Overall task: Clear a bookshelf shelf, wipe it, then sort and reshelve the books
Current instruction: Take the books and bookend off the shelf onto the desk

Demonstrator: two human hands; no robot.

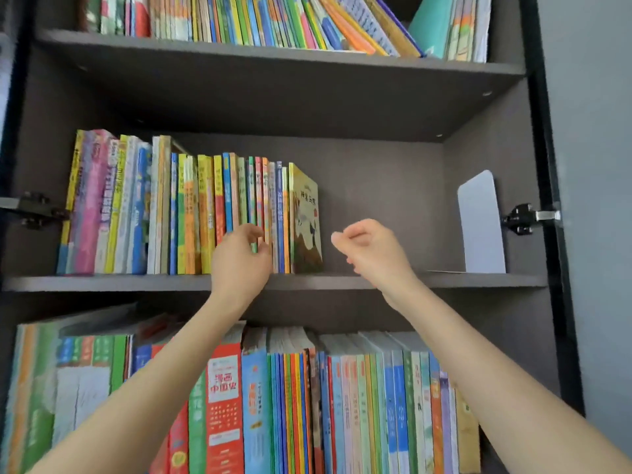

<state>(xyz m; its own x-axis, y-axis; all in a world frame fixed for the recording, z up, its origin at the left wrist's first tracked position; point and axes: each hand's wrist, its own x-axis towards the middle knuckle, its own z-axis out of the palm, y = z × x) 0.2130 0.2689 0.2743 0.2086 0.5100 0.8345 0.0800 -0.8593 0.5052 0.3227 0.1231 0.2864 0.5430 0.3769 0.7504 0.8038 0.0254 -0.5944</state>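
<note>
On middle shelf (342,281), one of three shelves we see, one row of books (154,213) stands upright across the left half. We can't count or read the spines, too thin and blurred. The end book (306,220), rightmost in the row, is angled with its yellow cover showing; it has four Chinese characters we can't read for sure. One white bookend (480,224) stands well apart by the right wall. Left hand (239,260): fingers curled onto thin spines near the row's right end, thumb pinching against them. Right hand (371,249): raised before the bare shelf back, fingers clenched, holding nothing. Below, one red book (224,398) reads 漫画中国史. We log two hinges: left hinge (34,210), right hinge (526,218).
</note>
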